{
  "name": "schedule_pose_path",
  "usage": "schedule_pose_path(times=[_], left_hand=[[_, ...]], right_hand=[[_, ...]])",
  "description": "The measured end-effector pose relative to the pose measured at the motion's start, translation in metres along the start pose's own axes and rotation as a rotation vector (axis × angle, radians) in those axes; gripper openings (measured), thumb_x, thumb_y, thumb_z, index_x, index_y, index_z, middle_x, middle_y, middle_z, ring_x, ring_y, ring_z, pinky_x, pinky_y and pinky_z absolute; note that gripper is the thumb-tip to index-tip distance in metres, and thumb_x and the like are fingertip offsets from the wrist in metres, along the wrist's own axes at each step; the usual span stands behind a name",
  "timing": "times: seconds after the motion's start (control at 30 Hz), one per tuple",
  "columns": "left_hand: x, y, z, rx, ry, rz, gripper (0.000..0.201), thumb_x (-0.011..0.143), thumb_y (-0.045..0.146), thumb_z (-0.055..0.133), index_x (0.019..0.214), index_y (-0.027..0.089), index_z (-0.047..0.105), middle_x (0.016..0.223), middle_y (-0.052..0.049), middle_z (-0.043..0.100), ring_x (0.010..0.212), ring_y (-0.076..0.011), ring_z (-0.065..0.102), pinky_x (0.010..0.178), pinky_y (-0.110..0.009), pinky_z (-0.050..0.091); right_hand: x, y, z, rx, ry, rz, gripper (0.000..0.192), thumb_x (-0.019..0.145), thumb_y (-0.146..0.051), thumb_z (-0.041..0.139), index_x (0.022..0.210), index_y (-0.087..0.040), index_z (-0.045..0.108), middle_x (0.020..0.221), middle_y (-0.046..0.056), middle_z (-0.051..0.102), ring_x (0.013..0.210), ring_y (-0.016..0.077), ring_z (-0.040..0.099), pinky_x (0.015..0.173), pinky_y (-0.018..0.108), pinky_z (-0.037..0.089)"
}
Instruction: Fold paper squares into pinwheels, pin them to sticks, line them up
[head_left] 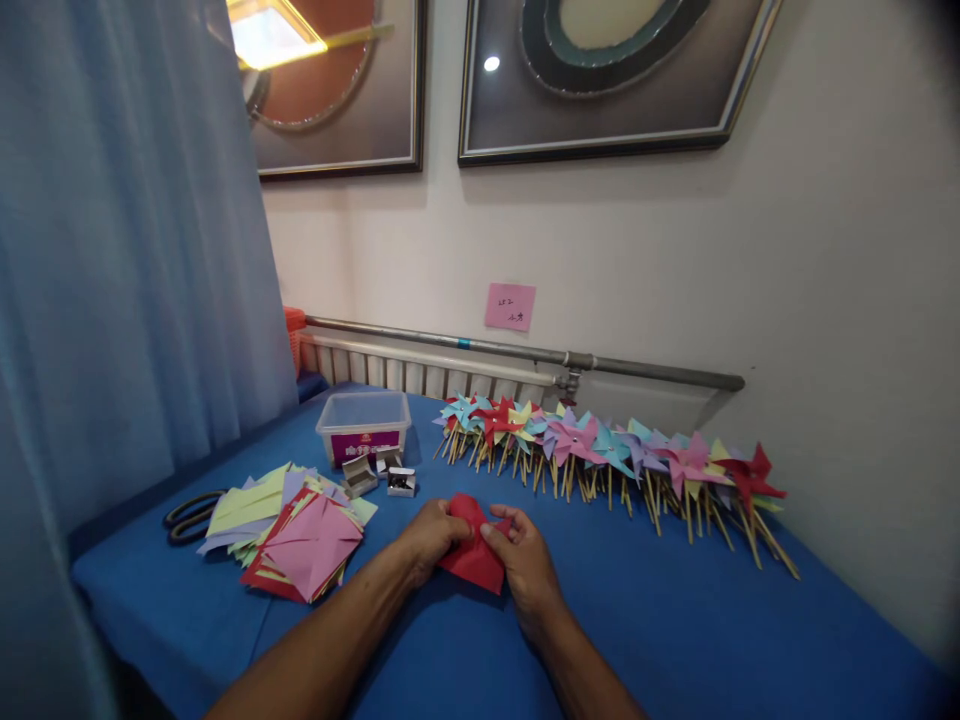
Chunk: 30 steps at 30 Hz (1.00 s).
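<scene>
Both hands meet over a red paper square [474,560] lying low on the blue table [675,640]. My left hand [429,537] pinches its upper left corner, folded inward. My right hand [525,560] grips the right side, thumb on top of the paper. The paper's middle is partly hidden by my fingers. To the left lies a loose stack of coloured cut paper squares [292,530], a pink one on top.
A long row of finished paper pinwheels on wooden sticks [615,460] lies along the wall. A clear plastic tub [364,422] and small open pin boxes [379,478] sit behind the stack. Black-handled scissors [191,515] rest at far left by the curtain.
</scene>
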<state>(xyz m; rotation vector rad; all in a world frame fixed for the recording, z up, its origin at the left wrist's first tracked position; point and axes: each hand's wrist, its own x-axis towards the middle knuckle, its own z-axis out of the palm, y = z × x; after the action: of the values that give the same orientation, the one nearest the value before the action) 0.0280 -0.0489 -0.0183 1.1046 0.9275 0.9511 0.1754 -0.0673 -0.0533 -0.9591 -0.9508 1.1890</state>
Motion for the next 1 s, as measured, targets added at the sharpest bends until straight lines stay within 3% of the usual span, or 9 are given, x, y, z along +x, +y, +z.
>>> schedule_pose_path(times=[0.2,0.37,0.5,1.0], left_hand=[[-0.002,0.003,0.002,-0.045,0.002,-0.002,0.012,0.051,0.023,0.065,0.056,0.017,0.056,0.052,0.003,0.053,0.048,-0.0095,0.043,0.051,-0.024,0.03],[-0.003,0.004,0.001,-0.084,-0.002,0.008,0.014,0.052,0.025,0.067,0.059,0.017,0.059,0.053,0.003,0.055,0.049,-0.0105,0.045,0.054,-0.025,0.034],[0.0,0.0,-0.002,-0.065,-0.027,0.019,0.015,0.053,0.026,0.07,0.061,0.016,0.06,0.055,0.003,0.056,0.05,-0.0102,0.045,0.056,-0.025,0.036],[0.001,0.0,0.0,-0.087,0.002,0.046,0.019,0.052,0.028,0.07,0.059,0.015,0.057,0.051,0.003,0.053,0.046,-0.0075,0.039,0.052,-0.023,0.028]], right_hand=[[-0.002,-0.009,0.003,0.087,0.054,0.042,0.052,0.067,-0.057,0.086,0.103,-0.023,0.068,0.079,0.002,0.076,0.069,0.023,0.071,0.065,0.034,0.056],[-0.008,-0.014,0.009,0.186,-0.08,0.087,0.054,0.062,-0.047,0.091,0.105,-0.021,0.071,0.091,0.006,0.079,0.084,0.0283,0.075,0.075,0.039,0.058],[-0.012,-0.014,0.013,0.181,-0.138,0.104,0.047,0.063,-0.042,0.091,0.102,-0.019,0.075,0.089,0.007,0.08,0.082,0.0274,0.075,0.081,0.041,0.057],[-0.015,-0.02,0.018,0.224,-0.127,0.114,0.037,0.069,-0.049,0.086,0.09,-0.02,0.077,0.084,0.007,0.079,0.085,0.0287,0.075,0.077,0.04,0.058]])
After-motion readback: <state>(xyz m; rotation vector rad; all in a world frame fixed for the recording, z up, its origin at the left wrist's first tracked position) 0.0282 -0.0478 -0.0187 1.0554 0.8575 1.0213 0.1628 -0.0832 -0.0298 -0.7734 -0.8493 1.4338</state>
